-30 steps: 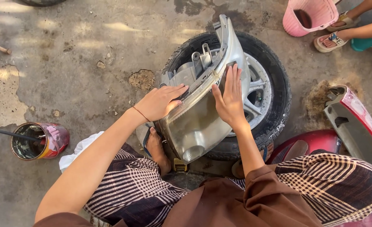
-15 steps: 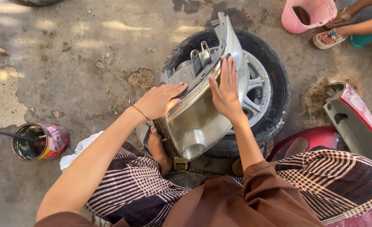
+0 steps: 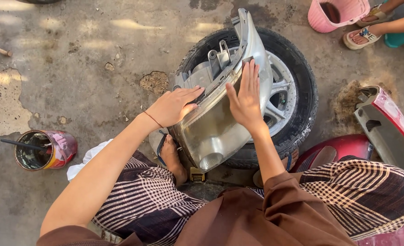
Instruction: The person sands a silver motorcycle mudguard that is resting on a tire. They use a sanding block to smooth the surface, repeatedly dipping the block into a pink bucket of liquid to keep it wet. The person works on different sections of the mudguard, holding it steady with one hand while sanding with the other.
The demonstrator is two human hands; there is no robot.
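A grey vehicle headlight (image 3: 211, 132) leans tilted against a tyre with a silver wheel (image 3: 297, 105) that lies flat on the concrete. My left hand (image 3: 174, 105) grips the headlight's left edge near its plastic housing. My right hand (image 3: 246, 98) lies flat on the clear lens with the fingers together and pointing upward; a small grey pad shows at the fingertips. My bare foot (image 3: 172, 157) in a sandal rests just below the headlight.
A red tin (image 3: 47, 149) with a stick in it stands at the left, beside a white cloth (image 3: 90, 157). Red and grey vehicle body panels (image 3: 384, 125) lie at the right. Another person's sandalled feet (image 3: 366, 34) and a pink basket (image 3: 336, 13) are at the top right.
My right hand has slid up the lens toward the headlight's upper end. My left hand keeps its hold on the left edge. The headlight has barely shifted.
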